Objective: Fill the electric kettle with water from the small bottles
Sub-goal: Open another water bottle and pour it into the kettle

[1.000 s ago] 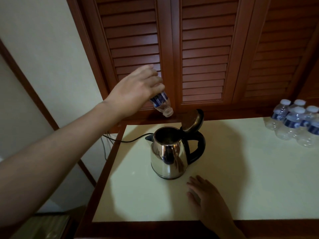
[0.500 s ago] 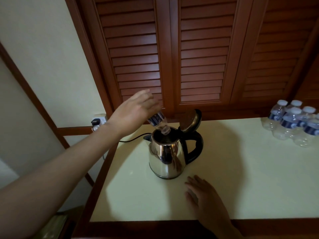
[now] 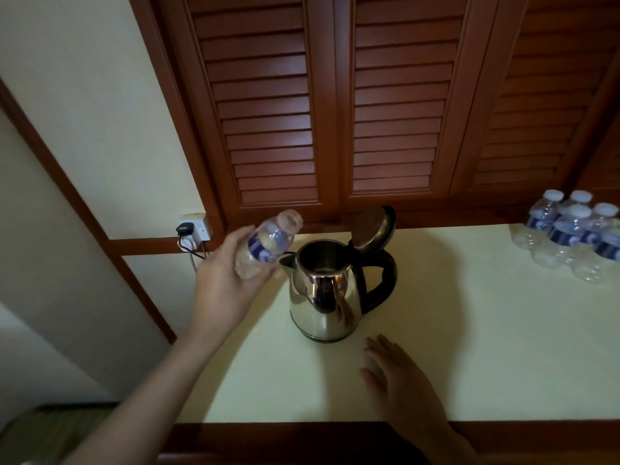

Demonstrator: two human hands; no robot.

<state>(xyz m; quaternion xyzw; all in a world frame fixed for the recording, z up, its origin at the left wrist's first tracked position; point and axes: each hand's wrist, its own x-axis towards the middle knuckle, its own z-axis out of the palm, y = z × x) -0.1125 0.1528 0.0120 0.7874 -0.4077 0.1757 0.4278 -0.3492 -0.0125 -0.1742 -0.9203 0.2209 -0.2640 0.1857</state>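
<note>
Left hand [image 3: 228, 290] curls fingers round small bottle [image 3: 268, 245], gripping lower body. Bottle uncapped, tilted: long axis runs base lower left to mouth upper right, mouth aimed up and away. Held in air just left of kettle [image 3: 323, 290], above spout. Kettle upright on table [image 3: 469, 330], lid [image 3: 370, 228] open, handle right. Right hand [image 3: 399, 380] flat on table near kettle base, fingers relaxed, holding nothing.
</note>
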